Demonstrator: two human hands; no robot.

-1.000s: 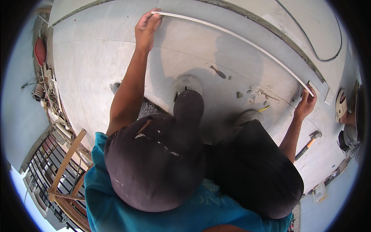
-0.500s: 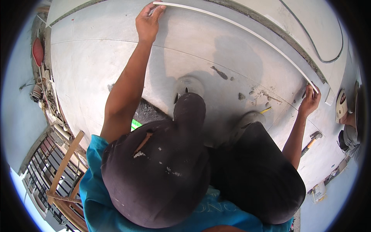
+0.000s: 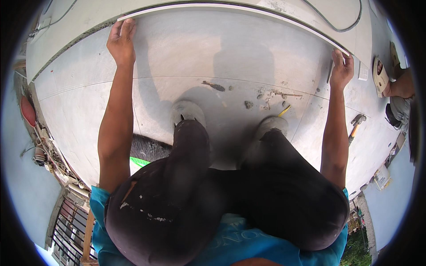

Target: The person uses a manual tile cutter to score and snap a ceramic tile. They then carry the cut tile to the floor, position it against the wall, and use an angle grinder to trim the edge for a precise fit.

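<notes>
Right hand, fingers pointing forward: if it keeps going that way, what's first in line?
The right hand already touches the long white strip; just beyond lies the pale raised ledge, though depth is unclear.

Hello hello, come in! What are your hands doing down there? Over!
Left hand on one end of long white strip. Right hand on the other end. Strip lies along the slab's far edge. Hammer off to the right.

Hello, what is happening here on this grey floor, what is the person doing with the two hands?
A person crouches on a grey concrete floor, both arms stretched forward. The left hand rests on one end of a long white strip lying along the far edge; the right hand touches its other end. Both hands lie flat rather than closed around it. A hammer and small debris lie on the floor nearby. Another person's arm shows at the right edge.
</notes>
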